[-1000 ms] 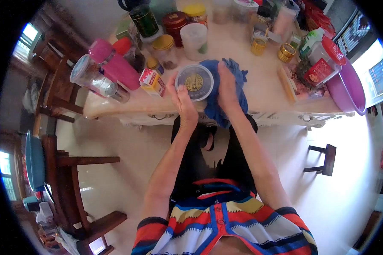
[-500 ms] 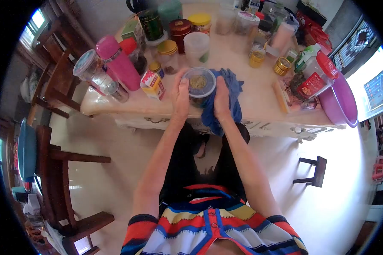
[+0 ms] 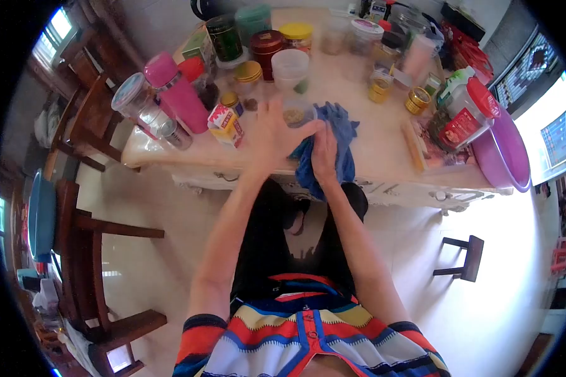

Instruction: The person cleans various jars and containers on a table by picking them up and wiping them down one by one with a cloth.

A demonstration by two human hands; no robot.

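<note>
A round clear container with a gold-marked lid (image 3: 294, 116) is on the table near its front edge, partly covered by my left hand. My left hand (image 3: 277, 134) is spread over its near left side, fingers apart and a little blurred, thumb reaching toward my right hand. My right hand (image 3: 324, 151) is wrapped on the blue cloth (image 3: 341, 141), right of the container. The cloth hangs over the table edge. Left of my left hand stands a small red, white and yellow carton (image 3: 226, 125).
Behind are a white tub (image 3: 290, 70), a gold-lidded jar (image 3: 248, 75) and several other jars. A pink bottle (image 3: 177, 94) stands left. At right are a red-lidded jar (image 3: 464, 116) and a purple basin (image 3: 506, 151). A small stool (image 3: 471, 258) is on the floor.
The container has gone from tilted in my hands to standing on the table. My left hand has opened from its side and swung inward across its near side. The cloth stays by my right hand.
</note>
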